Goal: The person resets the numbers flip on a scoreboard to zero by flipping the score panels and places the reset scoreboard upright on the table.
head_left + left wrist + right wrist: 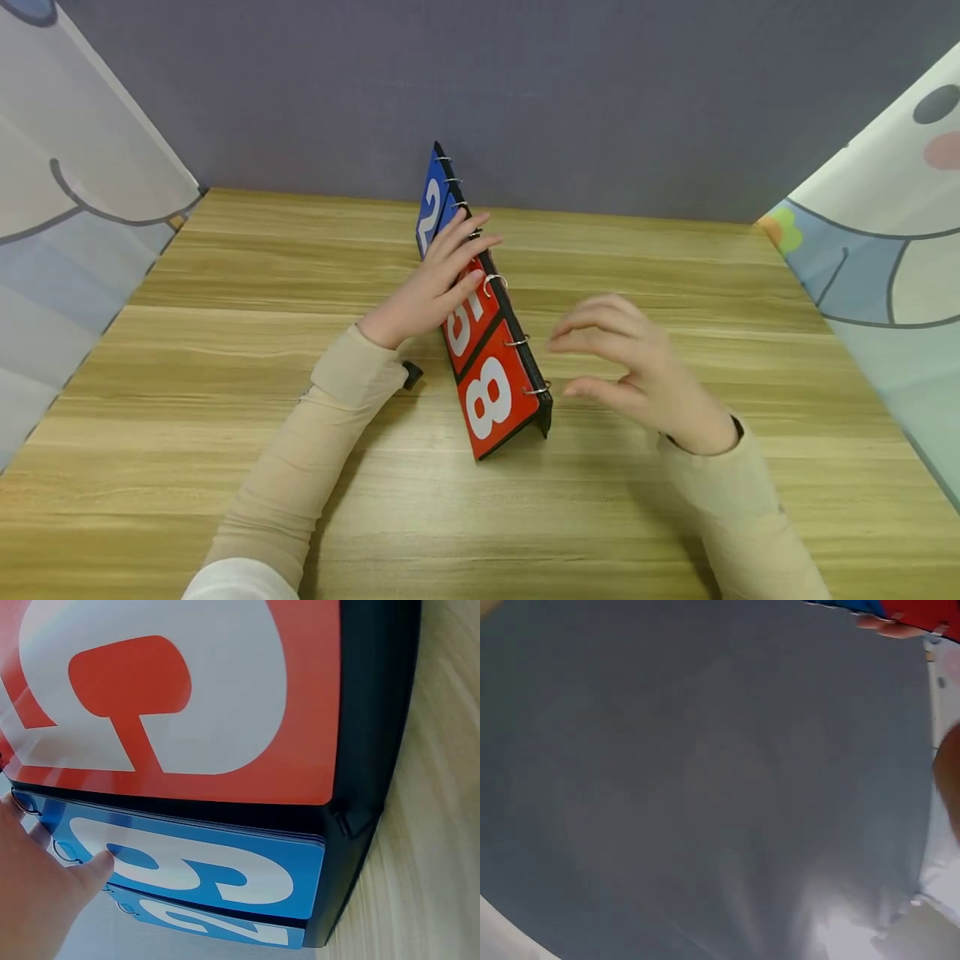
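A tabletop flip scoreboard [491,337] stands like a tent on the table, its number cards hung on metal rings along a black top edge. Nearest me are two red cards; a white 8 [488,398] shows on the front one. At the far end are two blue cards, one with a white 2 [430,215]. My left hand [423,292] lies across the middle of the board, fingers extended to the top edge; its thumb is by a blue card [187,859] in the left wrist view. My right hand [637,367] hovers right of the board, fingers loosely bent and holding nothing.
The board stands on a wood-grain table [247,317]. A grey panel [525,100] rises behind it, with cartoon-printed sheets [90,167] at both sides. A small black piece [412,375] shows beside the left cuff.
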Tool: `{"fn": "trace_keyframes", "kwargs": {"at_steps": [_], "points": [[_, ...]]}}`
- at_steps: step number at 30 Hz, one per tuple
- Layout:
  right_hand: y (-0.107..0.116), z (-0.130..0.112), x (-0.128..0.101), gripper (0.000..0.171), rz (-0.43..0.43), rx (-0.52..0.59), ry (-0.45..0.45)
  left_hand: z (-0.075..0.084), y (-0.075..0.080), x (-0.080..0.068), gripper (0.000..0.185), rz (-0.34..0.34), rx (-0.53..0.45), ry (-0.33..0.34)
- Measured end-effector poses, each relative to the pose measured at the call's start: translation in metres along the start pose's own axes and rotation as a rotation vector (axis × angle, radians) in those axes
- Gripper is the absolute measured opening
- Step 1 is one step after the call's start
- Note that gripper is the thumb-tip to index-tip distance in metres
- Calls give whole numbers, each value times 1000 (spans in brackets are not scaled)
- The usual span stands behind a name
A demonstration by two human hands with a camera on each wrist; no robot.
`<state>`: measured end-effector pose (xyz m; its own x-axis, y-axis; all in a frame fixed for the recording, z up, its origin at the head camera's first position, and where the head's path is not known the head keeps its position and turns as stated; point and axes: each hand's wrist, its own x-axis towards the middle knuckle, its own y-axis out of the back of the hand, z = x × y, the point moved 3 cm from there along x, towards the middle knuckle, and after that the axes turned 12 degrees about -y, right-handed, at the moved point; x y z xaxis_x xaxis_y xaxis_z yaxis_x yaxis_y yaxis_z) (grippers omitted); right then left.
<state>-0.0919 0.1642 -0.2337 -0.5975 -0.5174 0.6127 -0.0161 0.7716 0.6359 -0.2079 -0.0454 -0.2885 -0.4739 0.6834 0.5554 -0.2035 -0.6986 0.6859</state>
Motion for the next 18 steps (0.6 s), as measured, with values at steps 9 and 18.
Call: {"fn": "trace_keyframes", "kwargs": {"at_steps": [9,18], "points": [[-13,61,-9,67,-466,223,-533,-1,0,-2,55,17,-8,-6],[-26,69,-13,91,-612,305,-611,0,0,0,56,12,-11,1]]}}
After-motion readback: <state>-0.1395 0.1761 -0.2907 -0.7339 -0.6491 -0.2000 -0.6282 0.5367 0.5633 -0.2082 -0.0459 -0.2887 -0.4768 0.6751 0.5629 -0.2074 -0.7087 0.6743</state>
